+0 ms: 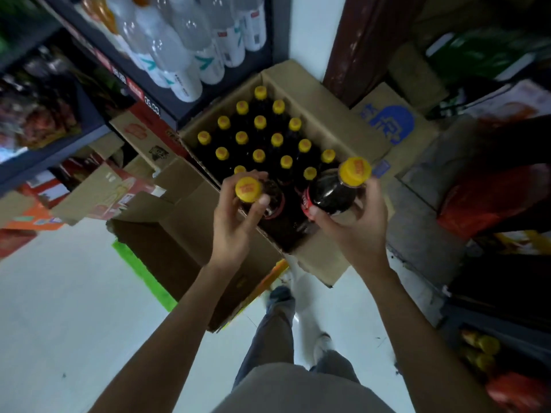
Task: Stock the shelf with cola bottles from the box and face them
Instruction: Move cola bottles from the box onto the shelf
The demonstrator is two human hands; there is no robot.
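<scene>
Left hand: the left hand [235, 222] has fingers and thumb curled round the neck of a cola bottle [269, 201], just under its yellow cap; the bottle is upright at the near end of the box.
Right hand: the right hand [354, 225] is wrapped round the shoulder of a second cola bottle [334, 195], thumb across the red label, cap tilted toward the camera.
Height of the two: the right bottle's cap looks larger and nearer than those in the box, so I judge it is lifted clear; the left one sits lower (whether its base has left the box, I cannot tell).
Reason for grip: one bottle per hand probably halves the trips; holding high on the neck or shoulder leaves the body free to slide between its neighbours.
Box: the cardboard box [331, 123] lies on the floor with its flaps folded open, so access is from straight above.
Contents: rows of remaining bottles [259, 138] stand upright and close-packed, only caps showing.
Appearance: dark, nearly black liquid, glossy plastic, yellow caps with red print, red label band.
Shelf: a dark shelf [167, 111] is just beside the box at upper left, holding clear bottles [190, 55] with white labels.
Progress: my guess is an early stage, the box being mostly full.
</scene>
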